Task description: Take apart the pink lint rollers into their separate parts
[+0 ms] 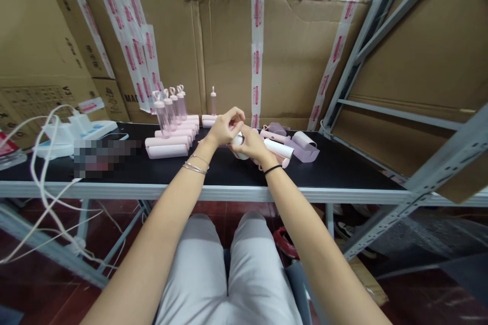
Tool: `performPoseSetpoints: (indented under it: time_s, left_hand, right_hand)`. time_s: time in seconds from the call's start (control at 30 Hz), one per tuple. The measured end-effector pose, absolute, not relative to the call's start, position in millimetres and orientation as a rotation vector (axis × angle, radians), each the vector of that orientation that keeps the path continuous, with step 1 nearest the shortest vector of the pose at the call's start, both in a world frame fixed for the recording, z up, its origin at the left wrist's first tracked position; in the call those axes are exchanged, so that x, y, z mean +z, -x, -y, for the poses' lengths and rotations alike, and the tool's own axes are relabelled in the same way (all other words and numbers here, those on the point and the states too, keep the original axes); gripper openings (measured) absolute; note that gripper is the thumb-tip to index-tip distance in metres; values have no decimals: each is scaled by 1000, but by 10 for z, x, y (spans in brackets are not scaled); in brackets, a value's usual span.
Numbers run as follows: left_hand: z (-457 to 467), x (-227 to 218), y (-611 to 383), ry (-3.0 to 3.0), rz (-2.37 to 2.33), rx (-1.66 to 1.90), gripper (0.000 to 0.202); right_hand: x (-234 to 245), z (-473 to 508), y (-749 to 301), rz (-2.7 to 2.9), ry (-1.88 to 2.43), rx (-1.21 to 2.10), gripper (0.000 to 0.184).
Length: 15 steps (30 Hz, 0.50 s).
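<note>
My right hand [250, 143] is closed around a small white rounded piece [240, 146], held just above the black tabletop. Against it, my left hand [225, 128] has its fingers curled and meeting the right hand; what lies between those fingertips is hidden. Beside my right wrist lie a white and pink cylinder [279, 149] and a pink tube-like part [273, 136]. To the left of my hands is a row of pale pink and white cylinders [168, 150]. Clear pink tubes with looped caps [162, 117] stand upright along that row.
A translucent lilac holder [305, 151] lies at the right, with a white curved part on it. Another capped tube [213, 101] stands at the back. White chargers and cables [61, 137] fill the left end. Cardboard [224, 51] walls the back; a metal upright [351, 61] stands right.
</note>
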<state>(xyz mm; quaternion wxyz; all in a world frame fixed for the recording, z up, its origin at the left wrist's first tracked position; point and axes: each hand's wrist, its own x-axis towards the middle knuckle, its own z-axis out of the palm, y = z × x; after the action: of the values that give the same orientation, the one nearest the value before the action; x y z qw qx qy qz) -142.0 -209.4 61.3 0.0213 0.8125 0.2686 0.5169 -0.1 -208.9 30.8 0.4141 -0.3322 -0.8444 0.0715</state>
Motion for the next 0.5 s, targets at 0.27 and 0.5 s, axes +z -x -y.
performPoseSetpoints:
  time_s: [0.27, 0.5]
  left_hand:
    - [2015, 606, 1443, -2500, -899, 1514, 17]
    - [2014, 599, 1476, -2380, -948, 1507, 14]
  right_hand:
    - [297, 1973, -46, 2188, 771, 217, 45]
    - [324, 2032, -159, 2206, 761, 210, 38]
